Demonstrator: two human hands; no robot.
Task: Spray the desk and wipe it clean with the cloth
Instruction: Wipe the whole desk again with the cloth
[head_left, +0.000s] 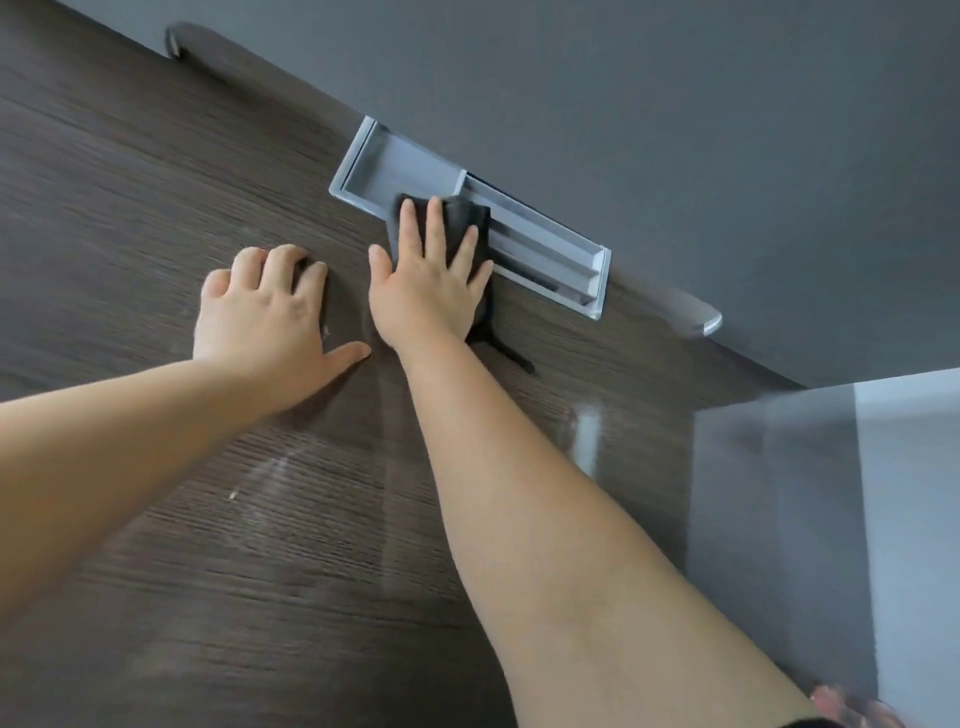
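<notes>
Fingers (435, 223) of the right hand (426, 296) press spread and flat on the dark cloth (470, 213), lengthwise along the arm, at the cable tray (410, 166); left hand (265, 306) braces, loosely bent, on the desk (130, 208) just beside.

Surface (156, 208): dark brown wood-grain, fine lined texture, mostly matt; pale glossy streaks toward near edge where light catches.
Cloth (460, 210): dark grey fabric, soft, matt.
Recessed tray (410, 166): light grey, smooth, satin; plastic or painted metal, cannot tell.
Back panel (675, 130): grey, flat matt, even.
Box (779, 493) at right: pale grey, smooth.
</notes>
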